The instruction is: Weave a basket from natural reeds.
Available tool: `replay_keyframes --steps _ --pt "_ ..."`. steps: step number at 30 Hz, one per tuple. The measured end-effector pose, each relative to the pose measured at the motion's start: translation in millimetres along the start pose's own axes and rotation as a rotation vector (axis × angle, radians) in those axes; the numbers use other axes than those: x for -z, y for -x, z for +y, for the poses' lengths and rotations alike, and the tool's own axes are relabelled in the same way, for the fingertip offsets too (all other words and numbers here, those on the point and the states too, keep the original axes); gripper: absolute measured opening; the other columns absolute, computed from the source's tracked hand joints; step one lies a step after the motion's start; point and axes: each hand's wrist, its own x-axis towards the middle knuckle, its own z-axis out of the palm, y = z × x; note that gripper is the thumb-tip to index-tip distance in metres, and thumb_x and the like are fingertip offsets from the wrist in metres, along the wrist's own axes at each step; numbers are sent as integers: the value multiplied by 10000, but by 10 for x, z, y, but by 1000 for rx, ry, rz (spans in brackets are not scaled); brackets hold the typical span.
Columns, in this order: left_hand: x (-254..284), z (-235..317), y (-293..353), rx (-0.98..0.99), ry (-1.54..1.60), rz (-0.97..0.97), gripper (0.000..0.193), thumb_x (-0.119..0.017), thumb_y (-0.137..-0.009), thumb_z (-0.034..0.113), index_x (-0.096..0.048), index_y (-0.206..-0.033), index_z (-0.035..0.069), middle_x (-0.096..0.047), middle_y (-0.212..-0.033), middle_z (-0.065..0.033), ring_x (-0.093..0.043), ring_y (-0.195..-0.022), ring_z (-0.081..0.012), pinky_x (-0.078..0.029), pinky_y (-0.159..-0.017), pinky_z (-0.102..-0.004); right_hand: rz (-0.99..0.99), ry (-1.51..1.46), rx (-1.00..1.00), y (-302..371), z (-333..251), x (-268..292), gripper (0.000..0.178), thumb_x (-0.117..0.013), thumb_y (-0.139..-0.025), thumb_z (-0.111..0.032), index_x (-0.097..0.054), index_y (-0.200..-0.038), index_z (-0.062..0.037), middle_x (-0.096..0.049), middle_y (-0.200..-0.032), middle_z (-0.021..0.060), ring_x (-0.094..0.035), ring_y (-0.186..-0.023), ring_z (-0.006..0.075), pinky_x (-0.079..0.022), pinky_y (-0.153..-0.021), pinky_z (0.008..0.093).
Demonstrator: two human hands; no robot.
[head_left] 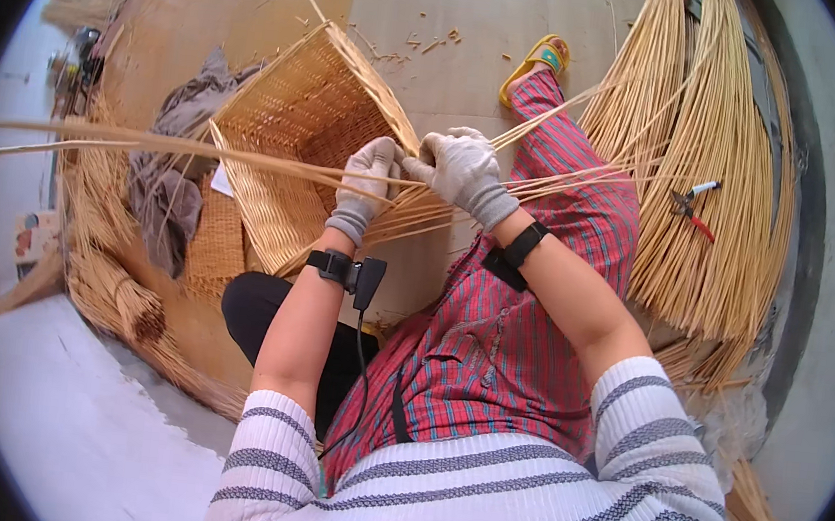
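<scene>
A square woven wicker basket (pixel 263 190) lies tilted on the floor in front of me, its open mouth facing up and to the right. At its near right rim corner, my gloved left hand (pixel 370 171) is closed on wicker rods. Right beside it my gloved right hand (pixel 461 169) is also closed, pinching wicker at the rim; its fingertips partly hide the spot. Long loose wicker rods (pixel 571 182) fan out from under the right hand across my leg. More long rods (pixel 177 147) stretch left past the left hand, over the basket.
Thick bundles of wicker rods (pixel 717 179) lie at the right, with red-handled pruning shears (pixel 691 213) on top. Left of the basket are a grey cloth (pixel 164 201), a woven piece (pixel 216 241) and another rod bundle (pixel 117 297). Short clippings (pixel 431 46) dot the floor ahead.
</scene>
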Motion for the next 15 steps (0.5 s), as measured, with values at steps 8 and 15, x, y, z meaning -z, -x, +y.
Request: replay_keyframes --steps 8,15 --pt "-87 9 863 -577 -605 109 349 -708 -914 88 -688 -1262 112 -729 -1164 -188 -702 -1079 -380 -554 -958 -440 5 -33 -105 -27 -45 -47 532 -673 -922 -629 -738 -1014 -110 -779 -911 133 -747 -924 348 -568 -857 459" --pt "-142 -135 821 -602 -626 217 398 -774 -836 115 -718 -1226 172 -742 -1136 -129 -711 -1022 -360 -565 -868 -443 -78 -62 -77 -55 18 85 545 -696 -922 -618 -729 -1060 -93 -779 -923 134 -750 -948 345 -573 -868 447"
